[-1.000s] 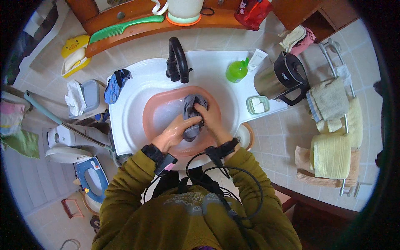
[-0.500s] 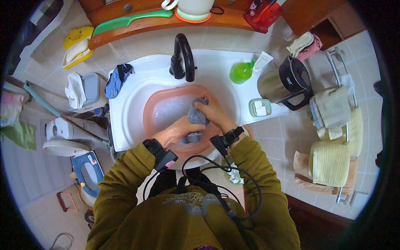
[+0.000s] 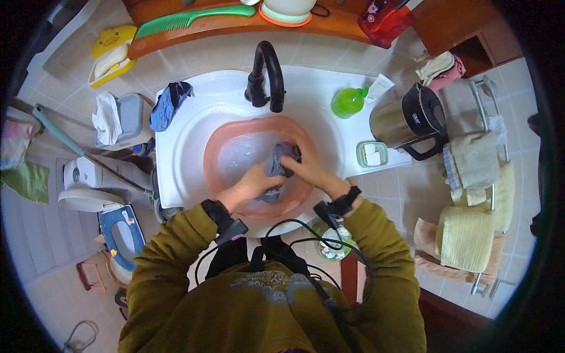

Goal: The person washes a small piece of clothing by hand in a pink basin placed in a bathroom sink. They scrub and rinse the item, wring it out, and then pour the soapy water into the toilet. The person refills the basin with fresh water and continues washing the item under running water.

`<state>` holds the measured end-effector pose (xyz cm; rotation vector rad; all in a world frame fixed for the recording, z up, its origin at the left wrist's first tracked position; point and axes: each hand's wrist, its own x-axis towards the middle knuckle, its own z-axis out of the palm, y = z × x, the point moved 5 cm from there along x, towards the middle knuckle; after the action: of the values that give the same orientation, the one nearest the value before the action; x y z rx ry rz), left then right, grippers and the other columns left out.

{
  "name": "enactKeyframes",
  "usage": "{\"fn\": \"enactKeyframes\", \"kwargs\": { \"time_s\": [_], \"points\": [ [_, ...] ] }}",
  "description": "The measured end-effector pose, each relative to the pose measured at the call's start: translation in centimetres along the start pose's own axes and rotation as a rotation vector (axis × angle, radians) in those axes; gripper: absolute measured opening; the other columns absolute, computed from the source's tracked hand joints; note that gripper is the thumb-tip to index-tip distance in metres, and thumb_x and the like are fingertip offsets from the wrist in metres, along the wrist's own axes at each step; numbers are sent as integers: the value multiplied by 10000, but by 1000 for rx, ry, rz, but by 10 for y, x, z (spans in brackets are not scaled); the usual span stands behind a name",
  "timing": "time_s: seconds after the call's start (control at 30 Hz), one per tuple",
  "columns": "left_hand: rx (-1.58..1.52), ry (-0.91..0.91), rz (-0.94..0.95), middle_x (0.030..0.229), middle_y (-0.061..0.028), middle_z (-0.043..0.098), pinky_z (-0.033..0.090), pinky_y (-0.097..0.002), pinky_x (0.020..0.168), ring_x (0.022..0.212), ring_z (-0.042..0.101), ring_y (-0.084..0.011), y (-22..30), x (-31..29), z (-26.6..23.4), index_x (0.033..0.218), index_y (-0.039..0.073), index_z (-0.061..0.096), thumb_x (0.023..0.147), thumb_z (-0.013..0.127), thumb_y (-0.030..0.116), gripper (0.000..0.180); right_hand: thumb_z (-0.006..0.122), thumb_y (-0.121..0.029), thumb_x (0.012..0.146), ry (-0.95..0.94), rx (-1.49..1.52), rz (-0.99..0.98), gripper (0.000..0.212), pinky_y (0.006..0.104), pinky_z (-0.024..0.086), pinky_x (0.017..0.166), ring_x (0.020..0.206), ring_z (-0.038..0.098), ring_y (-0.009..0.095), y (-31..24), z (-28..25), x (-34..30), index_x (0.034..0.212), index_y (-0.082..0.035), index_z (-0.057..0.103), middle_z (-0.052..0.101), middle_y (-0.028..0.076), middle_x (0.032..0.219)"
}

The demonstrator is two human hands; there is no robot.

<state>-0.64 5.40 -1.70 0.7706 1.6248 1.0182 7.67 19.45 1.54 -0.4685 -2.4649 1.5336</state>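
A wet, bunched grey cloth [image 3: 285, 152] is held between my two hands over the pink basin [image 3: 212, 157]. The basin sits in the white sink [image 3: 175, 150] with sudsy water in it. My left hand [image 3: 252, 184] is closed around the cloth's lower left part. From the right, my right hand [image 3: 310, 169] grips its upper part, thumb laid across the fabric. One end of the cloth hangs below the left hand, close to the water. Whether it is a sock or another small garment I cannot make out.
The black faucet [image 3: 269, 79] rises behind the basin. To the right stand a green pump bottle [image 3: 348, 102], a soap dish [image 3: 372, 154] and a steel kettle [image 3: 400, 117]. A blue cloth [image 3: 170, 107] lies on the sink's left corner. Black cables [image 3: 312, 240] hang before my torso.
My right hand has shifted slightly right and down, its thumb now across the cloth. The cloth has turned and bunched differently. The whole view has shifted a little.
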Motion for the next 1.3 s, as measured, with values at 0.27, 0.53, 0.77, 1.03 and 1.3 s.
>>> {"fn": "enactKeyframes", "kwargs": {
  "time_s": [0.27, 0.53, 0.77, 1.03, 1.3],
  "points": [
    [-280, -304, -123, 968, -65, 634, 498, -312, 796, 886, 598, -150, 22, -21, 1, 1142, -15, 611, 858, 720, 220, 384, 662, -142, 812, -300, -856, -681, 698, 468, 448, 1026, 1283, 488, 360, -46, -8, -18, 1458, -62, 411, 508, 167, 1393],
    [225, -209, 103, 946, -155, 698, 519, -397, 789, 828, 670, -287, 25, -3, -5, 1080, -7, 628, 768, 764, 316, 469, 687, -85, 776, -478, -586, -351, 423, 468, 524, 815, 952, 648, 387, -21, 1, -4, 1185, -19, 599, 664, 191, 1035],
    [676, -120, -35, 963, -219, 690, 514, -479, 811, 919, 658, -420, 17, -3, -5, 1055, 17, 610, 751, 766, 319, 456, 731, -186, 735, -554, -415, -25, 278, 511, 501, 713, 773, 658, 428, 6, 20, -6, 924, -4, 642, 673, 233, 806],
    [816, 70, 246, 939, -215, 657, 532, -477, 769, 894, 655, -398, 20, -9, 6, 989, 17, 556, 749, 762, 316, 435, 706, -142, 690, -822, -69, 599, 288, 392, 468, 535, 576, 595, 236, 48, 27, -18, 919, 15, 629, 623, 97, 675],
    [466, 80, 150, 931, -189, 654, 524, -433, 743, 843, 650, -351, 21, -3, -6, 1067, 17, 578, 793, 741, 245, 392, 748, -175, 761, -246, -164, 67, 636, 416, 484, 919, 1004, 606, 309, 6, -2, -24, 1338, -67, 501, 593, 172, 1160]
  ]
}}
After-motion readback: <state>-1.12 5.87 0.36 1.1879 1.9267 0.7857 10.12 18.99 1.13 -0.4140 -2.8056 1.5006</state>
